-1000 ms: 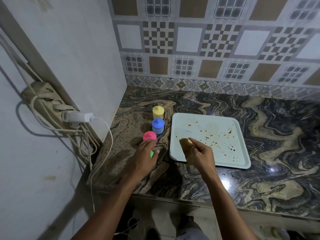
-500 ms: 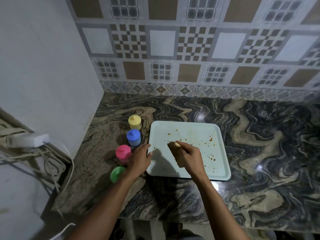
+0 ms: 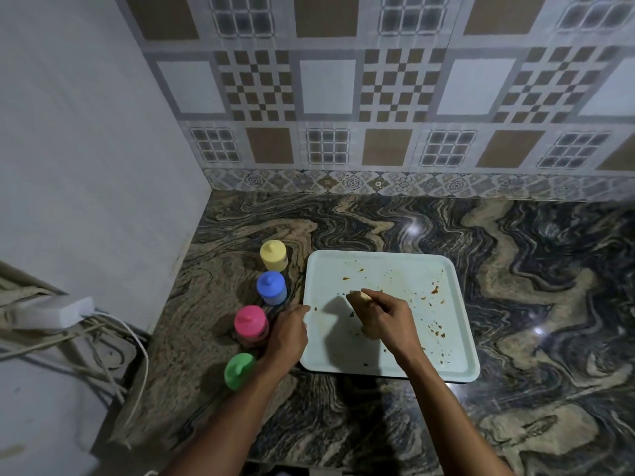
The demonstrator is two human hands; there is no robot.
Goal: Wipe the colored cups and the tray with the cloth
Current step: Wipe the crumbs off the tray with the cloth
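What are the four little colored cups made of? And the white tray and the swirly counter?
The yellow cup, blue cup, pink cup and green cup look like matte plastic: bright solid colours, no shine. The tray could be plastic or enamelled metal; its smooth pale surface leaves that open. The counter looks like polished stone: swirling veins, bright glints.
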